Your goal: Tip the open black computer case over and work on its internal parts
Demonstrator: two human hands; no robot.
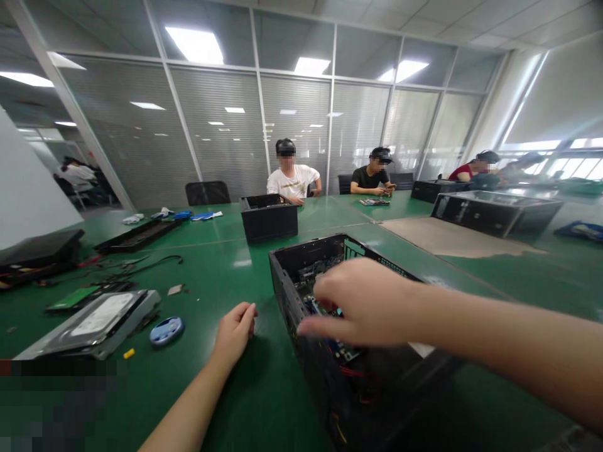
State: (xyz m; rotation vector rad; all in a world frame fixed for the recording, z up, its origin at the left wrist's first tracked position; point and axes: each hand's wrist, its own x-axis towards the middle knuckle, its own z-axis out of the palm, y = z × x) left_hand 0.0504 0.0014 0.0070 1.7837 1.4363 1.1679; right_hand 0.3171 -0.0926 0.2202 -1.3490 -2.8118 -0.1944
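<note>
An open black computer case (287,301) lies on the green table before me, with a circuit board (346,351) and red wires (351,371) inside. Over its near part reaches my right hand (355,301), slightly blurred. The thumb points left above the case's side edge, apart from the bent fingers, and no object shows between them; the fingertips are partly hidden. To the left of the case, my left hand (235,329) rests on the table in a loose fist, not touching the case. Nothing shows in it, though its palm is out of sight.
At left lie a hard drive (101,320) in a metal bracket, a round blue-grey container (166,331), a small yellow piece (129,354) and loose cables (155,267). Another black case (269,218) stands opposite, near a seated person (294,179). Cardboard (452,238) lies at right.
</note>
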